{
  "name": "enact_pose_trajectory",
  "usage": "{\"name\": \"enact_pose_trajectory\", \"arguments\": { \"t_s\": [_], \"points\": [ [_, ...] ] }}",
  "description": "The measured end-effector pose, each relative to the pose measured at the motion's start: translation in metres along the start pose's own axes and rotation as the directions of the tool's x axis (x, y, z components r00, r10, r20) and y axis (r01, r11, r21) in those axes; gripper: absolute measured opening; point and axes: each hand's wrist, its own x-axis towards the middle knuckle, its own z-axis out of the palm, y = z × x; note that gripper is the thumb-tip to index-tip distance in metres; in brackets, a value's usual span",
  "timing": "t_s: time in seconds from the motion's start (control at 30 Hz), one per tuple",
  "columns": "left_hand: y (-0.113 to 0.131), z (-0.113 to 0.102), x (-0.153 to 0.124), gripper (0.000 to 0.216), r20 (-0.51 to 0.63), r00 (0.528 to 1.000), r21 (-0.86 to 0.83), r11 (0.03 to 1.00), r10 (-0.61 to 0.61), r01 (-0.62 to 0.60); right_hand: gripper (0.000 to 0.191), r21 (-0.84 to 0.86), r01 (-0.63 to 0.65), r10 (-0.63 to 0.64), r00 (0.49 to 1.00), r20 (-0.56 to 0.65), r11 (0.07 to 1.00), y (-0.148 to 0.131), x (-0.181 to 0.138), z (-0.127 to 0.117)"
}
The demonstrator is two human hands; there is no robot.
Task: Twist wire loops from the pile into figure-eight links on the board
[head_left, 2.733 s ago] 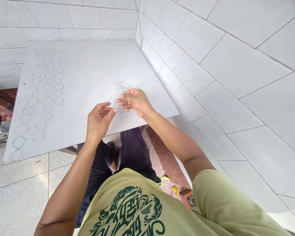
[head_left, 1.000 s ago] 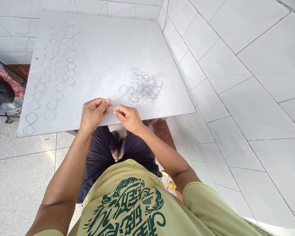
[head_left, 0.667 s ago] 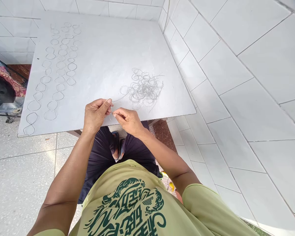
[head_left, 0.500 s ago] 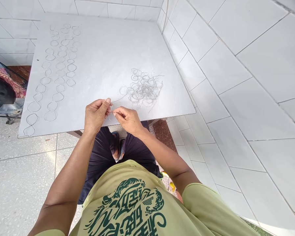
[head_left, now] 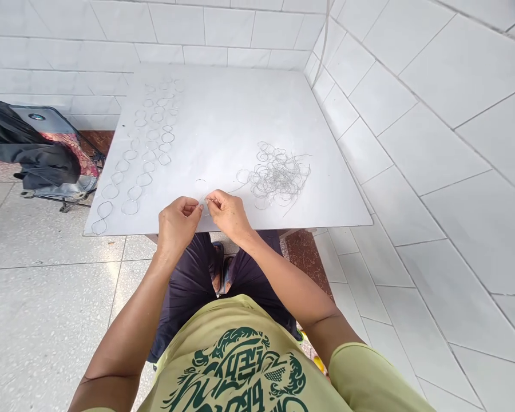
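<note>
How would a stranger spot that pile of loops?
Find the white table against the tiled walls. On it, right of the right hand, lies the pile of thin loops. Unlike the neat rows of loops at left, it is a dense tangle.

Grey loops [head_left: 280,176], green shirt [head_left: 251,360] (dark-green patterned)

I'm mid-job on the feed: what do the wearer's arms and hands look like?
The right sleeve is short, plain light green, ending above the elbow; the left sleeve shows only as a sliver at the bottom edge. Left hand and right hand are ungloved. No watch, bracelet or ring shows.
</note>
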Motion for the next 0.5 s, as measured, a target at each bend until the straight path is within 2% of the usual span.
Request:
{"name": "enact_pose_trajectory", "arguments": {
  "t_s": [0.13, 0.27, 0.4, 0.5],
  "points": [
    [0.001, -0.020, 0.024, 0.014, -0.027, 0.999, 0.151, 0.988, -0.032, 0.035, 0.017, -0.065, -0.002, 0.005, 0.999, 0.046, 0.998, -0.009, 0.014, 0.018],
    [-0.007, -0.044, 0.060, 0.014, -0.045, 0.999, 0.329, 0.944, -0.015, 0.029, 0.025, -0.142, 0.028, -0.024, 0.999, 0.031, 0.989, -0.004, 0.020, 0.022],
    [-0.014, -0.058, 0.087, 0.018, -0.039, 0.999, 0.560, 0.828, 0.001, 0.020, 0.027, -0.129, 0.041, -0.038, 0.999, 0.030, 0.991, 0.006, 0.015, 0.020],
    [-0.014, -0.057, 0.094, 0.024, -0.080, 0.995, 0.691, 0.717, -0.053, 0.094, 0.024, -0.098, 0.034, -0.031, 0.999, 0.038, 0.995, 0.008, 0.011, 0.020]
  ]
}}
